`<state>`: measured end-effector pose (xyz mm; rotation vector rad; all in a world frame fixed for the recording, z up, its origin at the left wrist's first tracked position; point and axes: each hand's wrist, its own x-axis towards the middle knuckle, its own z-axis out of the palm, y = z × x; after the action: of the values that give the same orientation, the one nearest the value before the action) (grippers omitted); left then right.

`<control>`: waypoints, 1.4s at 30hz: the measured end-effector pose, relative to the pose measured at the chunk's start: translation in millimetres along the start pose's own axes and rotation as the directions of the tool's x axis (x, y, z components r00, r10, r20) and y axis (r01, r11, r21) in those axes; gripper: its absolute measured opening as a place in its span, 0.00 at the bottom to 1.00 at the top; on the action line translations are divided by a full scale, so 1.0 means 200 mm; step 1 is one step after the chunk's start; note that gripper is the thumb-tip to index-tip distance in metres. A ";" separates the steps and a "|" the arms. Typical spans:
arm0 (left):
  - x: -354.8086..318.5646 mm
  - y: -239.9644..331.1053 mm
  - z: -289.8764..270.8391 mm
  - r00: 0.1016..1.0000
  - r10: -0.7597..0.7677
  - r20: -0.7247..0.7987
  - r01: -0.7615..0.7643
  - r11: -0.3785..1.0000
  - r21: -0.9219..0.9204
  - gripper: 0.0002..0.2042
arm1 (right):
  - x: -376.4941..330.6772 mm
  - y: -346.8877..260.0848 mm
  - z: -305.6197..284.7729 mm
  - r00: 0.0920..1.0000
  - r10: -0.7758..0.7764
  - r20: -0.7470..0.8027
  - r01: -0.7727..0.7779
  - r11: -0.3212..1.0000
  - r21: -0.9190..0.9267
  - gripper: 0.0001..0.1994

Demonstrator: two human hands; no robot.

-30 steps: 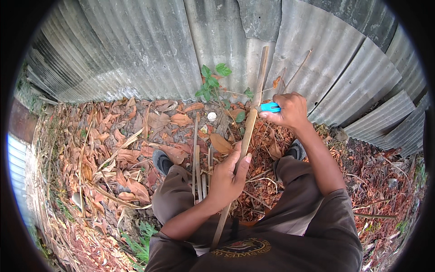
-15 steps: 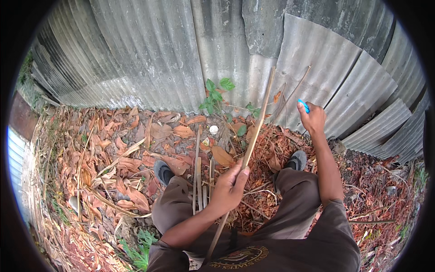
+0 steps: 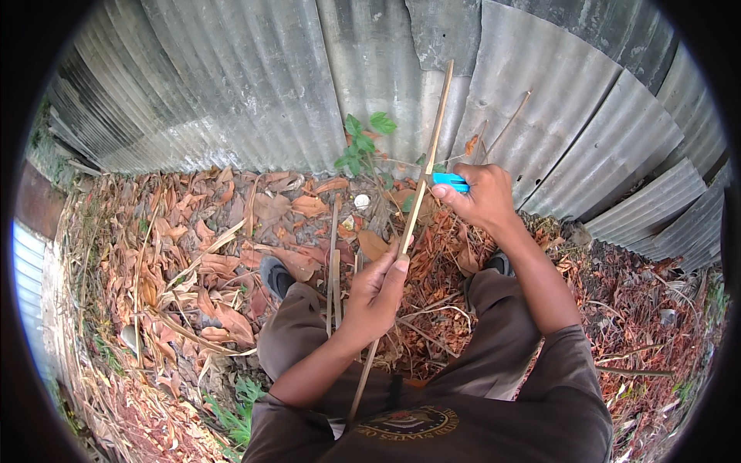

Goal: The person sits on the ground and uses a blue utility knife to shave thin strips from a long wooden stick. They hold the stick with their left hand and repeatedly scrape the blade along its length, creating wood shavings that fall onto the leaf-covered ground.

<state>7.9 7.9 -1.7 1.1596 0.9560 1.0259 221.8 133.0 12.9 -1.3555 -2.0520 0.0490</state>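
My left hand [image 3: 373,299] is wrapped round a long, thin bamboo strip [image 3: 440,112], gripping it near its middle. The strip slants from my lap up toward the metal fence, and its upper part shows a pale, scraped-looking face. In my right hand [image 3: 488,199] is a blue-handled cutter [image 3: 451,182], closed in the fingers. The cutter meets or almost meets the strip above my left hand; its blade does not show clearly. Several more thin strips [image 3: 336,270] stand beside my left leg, their lower ends hidden.
A corrugated metal fence [image 3: 247,85] rises just ahead. Dry leaves [image 3: 224,278] and plant litter cover the ground. A small green plant [image 3: 359,145] grows against the fence, close to a thin upright twig [image 3: 509,123]. My shoes [image 3: 275,276] stand apart among the leaves.
My right hand has come left and inward, bringing the blue-handled cutter to the bamboo strip. The strip and my left hand have shifted slightly left, and the strip's top has risen.
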 end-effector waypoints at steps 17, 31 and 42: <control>-0.13 -0.09 0.05 0.997 0.059 0.051 -0.063 0.995 0.077 0.20 | 0.02 0.47 -0.03 0.938 0.246 -0.243 -0.304 0.922 -0.240 0.35; -0.03 0.00 0.00 1.000 0.007 -0.028 -0.009 0.998 -0.062 0.22 | 0.02 -0.03 -0.08 0.989 0.123 0.086 -0.122 0.992 -0.018 0.34; -0.07 0.00 0.00 0.984 0.174 -0.033 -0.152 0.926 0.346 0.21 | -0.02 -0.01 0.01 0.990 0.129 0.056 -0.134 0.985 0.108 0.35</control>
<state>4.0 -4.8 -1.7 1.5240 1.1333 1.0594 220.4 128.8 9.7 -1.4301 -1.9657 0.2532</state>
